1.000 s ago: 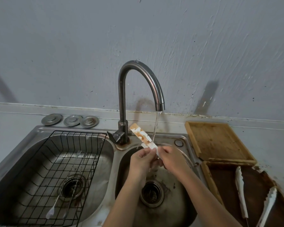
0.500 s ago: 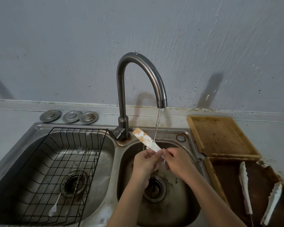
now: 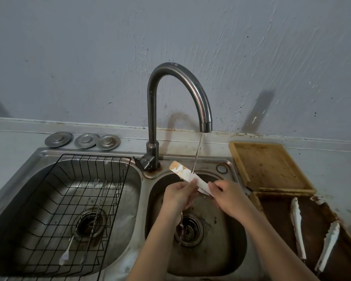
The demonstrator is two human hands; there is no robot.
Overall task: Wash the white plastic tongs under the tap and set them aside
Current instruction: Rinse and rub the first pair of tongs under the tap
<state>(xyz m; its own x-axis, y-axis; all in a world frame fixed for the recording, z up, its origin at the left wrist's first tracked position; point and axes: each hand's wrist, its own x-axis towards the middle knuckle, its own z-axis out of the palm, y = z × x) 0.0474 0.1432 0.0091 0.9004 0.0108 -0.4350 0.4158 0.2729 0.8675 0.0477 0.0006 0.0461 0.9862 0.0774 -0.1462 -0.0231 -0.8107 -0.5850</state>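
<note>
White plastic tongs (image 3: 183,173), stained orange-brown at the far end, slant over the right sink basin (image 3: 227,250). A thin stream from the curved tap (image 3: 176,94) lands on their middle. My left hand (image 3: 178,195) grips the tongs from the left side. My right hand (image 3: 229,196) pinches their near end from the right. The part between my hands is mostly hidden by fingers.
Two more white tongs (image 3: 297,226) (image 3: 328,245) lie in a dark wooden tray (image 3: 276,211) at the right, behind it a lighter wooden tray (image 3: 270,165). A black wire rack (image 3: 69,209) with thin utensils fills the left basin. Three metal drain covers (image 3: 83,139) sit behind it.
The view has shifted slightly and my hands with the tongs have edged right, so the stream now hits nearer the stained part. Both hands keep their hold.
</note>
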